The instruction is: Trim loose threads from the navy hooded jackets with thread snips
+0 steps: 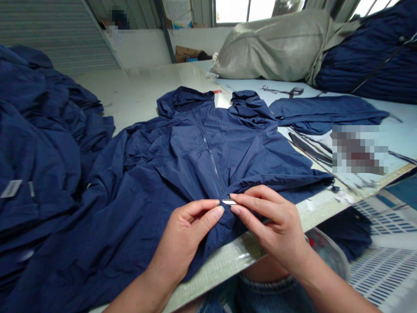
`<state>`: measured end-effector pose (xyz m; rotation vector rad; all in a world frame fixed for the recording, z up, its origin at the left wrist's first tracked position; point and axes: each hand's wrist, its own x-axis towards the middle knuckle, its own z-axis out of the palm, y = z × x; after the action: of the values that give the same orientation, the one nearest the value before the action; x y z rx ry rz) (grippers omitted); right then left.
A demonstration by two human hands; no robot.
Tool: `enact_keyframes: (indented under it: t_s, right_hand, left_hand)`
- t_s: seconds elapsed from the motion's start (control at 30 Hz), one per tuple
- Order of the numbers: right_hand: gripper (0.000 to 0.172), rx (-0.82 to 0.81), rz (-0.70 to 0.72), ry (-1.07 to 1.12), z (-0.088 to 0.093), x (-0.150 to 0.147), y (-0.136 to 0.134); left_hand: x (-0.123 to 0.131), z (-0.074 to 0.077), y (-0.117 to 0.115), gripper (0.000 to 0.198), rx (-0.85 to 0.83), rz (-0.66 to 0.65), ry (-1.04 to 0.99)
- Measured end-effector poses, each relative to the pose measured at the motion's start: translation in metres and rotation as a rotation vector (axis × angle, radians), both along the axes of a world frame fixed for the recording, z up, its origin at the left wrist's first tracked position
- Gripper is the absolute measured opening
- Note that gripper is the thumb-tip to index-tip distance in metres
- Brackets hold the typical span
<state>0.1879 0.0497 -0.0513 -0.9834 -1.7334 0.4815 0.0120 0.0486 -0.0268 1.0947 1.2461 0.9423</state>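
A navy nylon hooded jacket [202, 161] lies spread on the pale work table [156, 87], its front zip running down towards me. My left hand [185, 239] and my right hand [270, 221] meet at the jacket's lower hem, near the bottom of the zip. Between them shows a small white tag [229, 202]. My right fingers pinch that tag, and my left fingertips press the fabric right beside it. The zip's lower end is hidden behind my fingers.
A heap of navy garments [39, 143] fills the left side. Behind the jacket lie a navy sleeve-like piece [325, 113], a grey woven sack [270, 48] and a large navy bundle [368, 61]. Below the table's front edge [234, 256] sits a perforated blue-and-white crate [381, 278].
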Motion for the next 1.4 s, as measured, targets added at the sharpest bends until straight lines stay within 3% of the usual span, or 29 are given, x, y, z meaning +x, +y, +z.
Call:
enact_keyframes:
  t_s: [0.63,0.9,1.0,1.1,1.2,1.33,1.4]
  right_hand:
    - [0.021,-0.058,-0.068,0.049,-0.001,-0.006,-0.007]
    - [0.017,-0.131,-0.182,0.177,0.001,0.001,0.002]
    - [0.021,-0.153,-0.142,0.158,0.005,0.004,0.007]
    - [0.034,-0.166,0.001,0.097,0.008,0.003,0.015]
    - [0.005,-0.136,0.112,0.049,0.011,0.002,0.026]
    - [0.027,-0.098,-0.202,0.066,0.016,0.008,0.037]
    - [0.03,-0.162,-0.172,0.116,0.017,0.012,0.038]
  left_hand:
    - [0.001,0.002,0.0,0.018,0.019,0.007,0.06]
    - [0.001,-0.002,0.0,0.026,-0.078,0.066,0.063]
    - [0.001,-0.003,0.001,0.026,-0.077,0.058,0.054]
    - [0.0,-0.003,0.001,0.023,-0.023,0.022,0.086]
    - [-0.001,-0.002,0.001,0.019,0.042,-0.03,0.139]
    - [-0.002,-0.002,-0.001,0.02,0.016,0.002,0.154]
    - [-0.001,-0.002,-0.001,0.022,-0.011,0.011,0.136]
